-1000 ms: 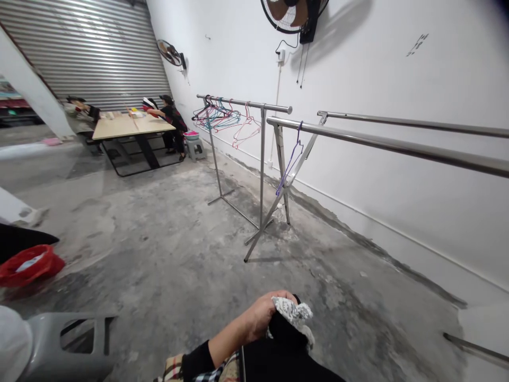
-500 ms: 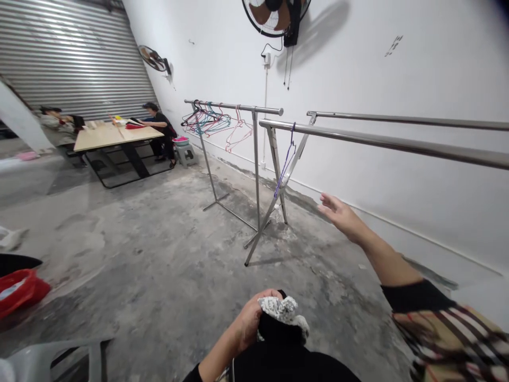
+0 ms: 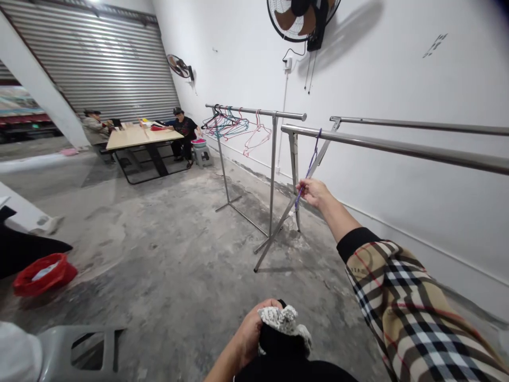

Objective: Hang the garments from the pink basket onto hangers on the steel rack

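My right hand [image 3: 315, 192] is stretched out to the purple clothes hanger [image 3: 313, 157], its fingers closed around the lower part. The hanger still hooks over the front bar of the steel drying rack [image 3: 369, 142]. Low in front of me, my left hand [image 3: 251, 324] grips a black garment [image 3: 281, 340] with white, dark-flecked ruffled trim [image 3: 280, 317]. The garment is bunched up, so its full shape is hidden.
Beyond stands a second rail [image 3: 273, 175] with several coloured hangers [image 3: 228, 124]. Two people sit at a wooden table [image 3: 143, 137] at the back left. A grey stool [image 3: 59, 345] and a red bag [image 3: 45, 276] lie left. A fan [image 3: 300, 18] hangs on the wall.
My right hand has moved forward and left from open air to the purple hanger and closed on it. My left hand keeps its hold on the garment. The view has turned slightly left.
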A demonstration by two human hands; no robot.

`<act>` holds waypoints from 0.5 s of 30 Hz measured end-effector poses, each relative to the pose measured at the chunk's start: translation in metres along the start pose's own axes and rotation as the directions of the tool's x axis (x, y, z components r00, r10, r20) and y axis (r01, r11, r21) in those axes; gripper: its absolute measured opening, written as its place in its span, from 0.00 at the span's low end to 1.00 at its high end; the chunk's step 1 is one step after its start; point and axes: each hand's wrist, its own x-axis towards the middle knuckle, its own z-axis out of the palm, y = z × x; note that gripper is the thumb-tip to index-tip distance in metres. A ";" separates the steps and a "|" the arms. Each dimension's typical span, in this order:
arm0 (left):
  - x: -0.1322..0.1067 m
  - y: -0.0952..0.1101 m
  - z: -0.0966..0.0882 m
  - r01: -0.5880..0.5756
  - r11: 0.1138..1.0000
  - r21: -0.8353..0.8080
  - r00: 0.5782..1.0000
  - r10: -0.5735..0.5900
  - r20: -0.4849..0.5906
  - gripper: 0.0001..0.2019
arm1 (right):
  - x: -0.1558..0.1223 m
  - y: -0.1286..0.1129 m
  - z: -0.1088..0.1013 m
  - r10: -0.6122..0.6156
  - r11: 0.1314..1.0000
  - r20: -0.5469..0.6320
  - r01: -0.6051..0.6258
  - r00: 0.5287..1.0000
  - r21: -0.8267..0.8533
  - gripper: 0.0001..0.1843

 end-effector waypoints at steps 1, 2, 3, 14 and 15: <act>0.000 0.001 -0.001 -0.002 1.000 -0.001 1.000 0.002 -0.002 0.10 | 0.000 -0.002 0.002 -0.021 0.999 0.009 0.021 1.000 0.029 0.07; 0.000 0.001 -0.002 -0.004 1.000 0.001 1.000 0.004 -0.002 0.10 | -0.002 -0.005 0.003 -0.050 0.998 0.010 0.049 0.999 0.045 0.05; 0.000 0.001 -0.003 -0.004 1.000 0.004 1.000 0.004 -0.001 0.10 | -0.004 -0.008 0.003 -0.079 0.996 0.004 0.079 0.997 0.049 0.05; 0.019 -0.006 -0.002 0.011 1.000 0.000 0.999 -0.011 -0.038 0.10 | -0.075 0.029 -0.055 -0.232 0.959 0.132 0.249 0.964 -0.133 0.11; 0.021 -0.006 -0.001 0.026 1.000 -0.013 0.999 -0.026 -0.046 0.11 | -0.089 0.041 -0.068 -0.232 0.953 0.136 0.253 0.963 -0.166 0.13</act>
